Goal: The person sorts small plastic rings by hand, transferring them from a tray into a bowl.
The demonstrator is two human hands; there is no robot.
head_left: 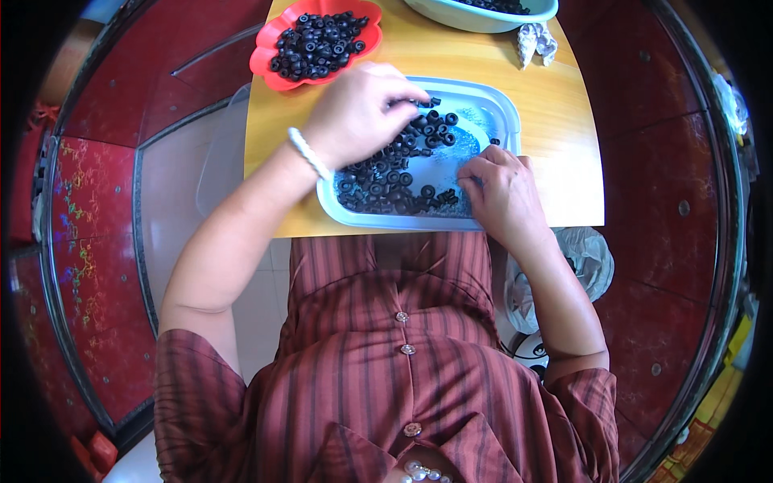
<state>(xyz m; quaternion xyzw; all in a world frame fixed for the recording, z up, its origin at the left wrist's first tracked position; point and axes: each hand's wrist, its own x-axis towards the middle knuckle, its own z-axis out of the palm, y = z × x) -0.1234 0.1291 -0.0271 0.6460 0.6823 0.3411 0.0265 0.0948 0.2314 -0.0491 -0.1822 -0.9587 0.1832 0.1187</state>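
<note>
A shallow light-blue tray (503,109) with a blue patterned bottom lies at the table's near edge. Small black ring-shaped pieces (394,177), rubber-like in look, are heaped in its left and middle part. My left hand (362,113) reaches over the tray's far left, thumb and fingers pinched on a small black piece (435,102) at their tips. Over the right side of the tray, my right hand (506,191) is closed, fingertips pointing down and inward; whatever they hold is hidden. One more black piece (494,142) shows just beyond its knuckles.
A red flower-shaped bowl (262,60) full of similar black pieces stands at the far left. At the far right are a pale green basin (459,20) with more pieces and a crumpled tissue (535,44). A plastic bag (584,262) is below the wooden table (564,177).
</note>
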